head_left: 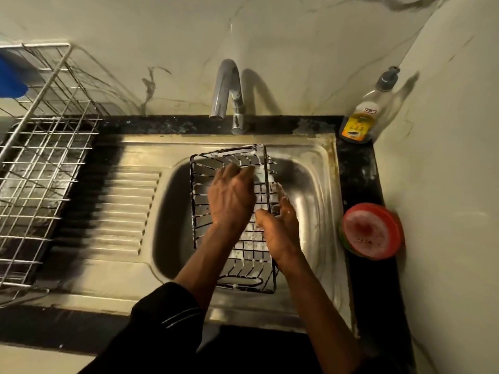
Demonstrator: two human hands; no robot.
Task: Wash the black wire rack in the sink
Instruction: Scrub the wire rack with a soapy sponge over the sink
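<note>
One black wire rack [234,268], one sink [172,211], one tap [226,87], one bottle [361,117], two hands [232,198] [280,229].

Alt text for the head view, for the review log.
A soapy black wire rack is held in a steel sink, the right hand gripping its right side and the left hand lying on its wires. A tap stands behind; a silver dish rack stands at left.
</note>
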